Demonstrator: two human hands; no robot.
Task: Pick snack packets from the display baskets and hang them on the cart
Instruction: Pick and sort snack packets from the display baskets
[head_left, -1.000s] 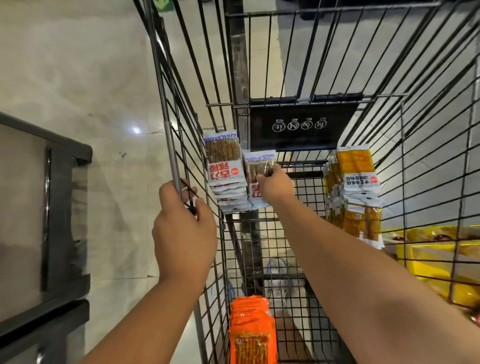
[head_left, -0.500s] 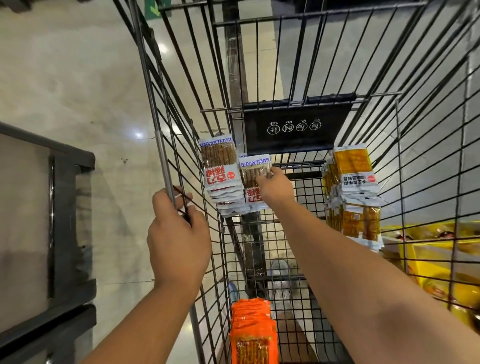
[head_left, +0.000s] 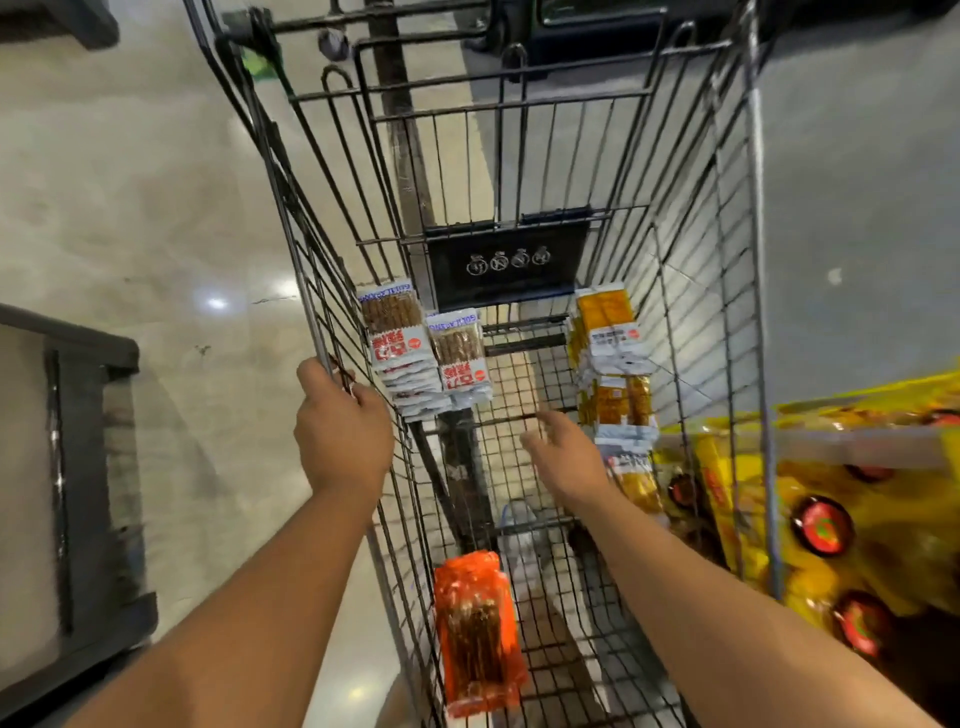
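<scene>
Curled round a wire of the cart's (head_left: 519, 100) left wall, the left hand (head_left: 343, 431) gripped the mesh; the right hand (head_left: 566, 452) hovered inside the cart, fingers loosely spread, holding nothing; two stacks of brown-and-white snack packets (head_left: 462, 358) hung on the left wall near the far left corner, just beyond the left hand and apart from the right; yellow snack packets (head_left: 608, 353) hung on the right wall, just beside the right hand; orange packets (head_left: 478, 634) hung low at the near end of the left wall, between the forearms.
</scene>
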